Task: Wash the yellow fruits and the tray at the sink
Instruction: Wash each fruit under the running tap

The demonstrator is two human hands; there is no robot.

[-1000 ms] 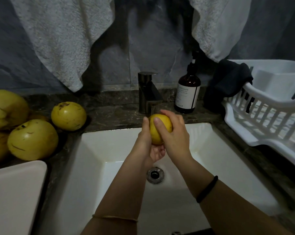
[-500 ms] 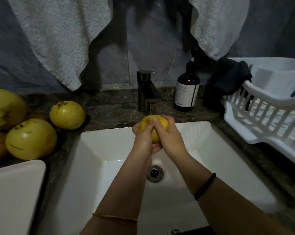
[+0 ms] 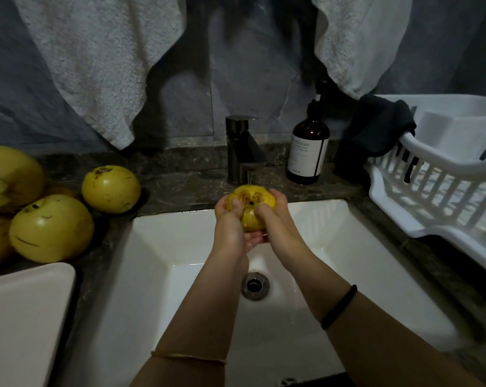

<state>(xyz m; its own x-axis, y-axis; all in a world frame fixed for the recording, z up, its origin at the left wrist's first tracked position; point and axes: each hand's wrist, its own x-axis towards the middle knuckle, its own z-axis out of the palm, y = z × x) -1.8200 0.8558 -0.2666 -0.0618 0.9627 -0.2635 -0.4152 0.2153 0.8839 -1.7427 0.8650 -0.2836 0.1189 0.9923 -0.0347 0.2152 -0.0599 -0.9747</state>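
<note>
Several yellow fruits (image 3: 52, 227) are still sitting in a heap on the dark counter (image 3: 180, 174) at the far left, and the white tray (image 3: 26, 317) in the near-left corner isn't moving either. So nothing on that side is getting washed yet, and most of the job is still waiting, I'd say.

All the action is happening in the middle, over the white sink (image 3: 180, 247). The left hand (image 3: 229, 224) is cupping the left side of one yellow fruit (image 3: 253, 196), fingers curling underneath and thumb pressing on the front. The fruit is being held right under the faucet (image 3: 240, 146), with a thin stream of water (image 3: 250, 177) running onto its top. The right hand (image 3: 278, 219) is wrapping the other side the same way, thumb rubbing the front face.

What's changing: a second ago the smooth yellow side was facing up and the right hand was covering most of it. Now the fruit is being turned so the brown, scabby stem end is pointing at me, and both thumbs are working right next to that spot. It's also sitting closer to the spout than before. Looks like they're scrubbing the dirtiest bit, so this one is probably getting near done.

Further right, the brown soap bottle (image 3: 309, 146) and the white dish rack (image 3: 437, 196) are staying untouched.
</note>
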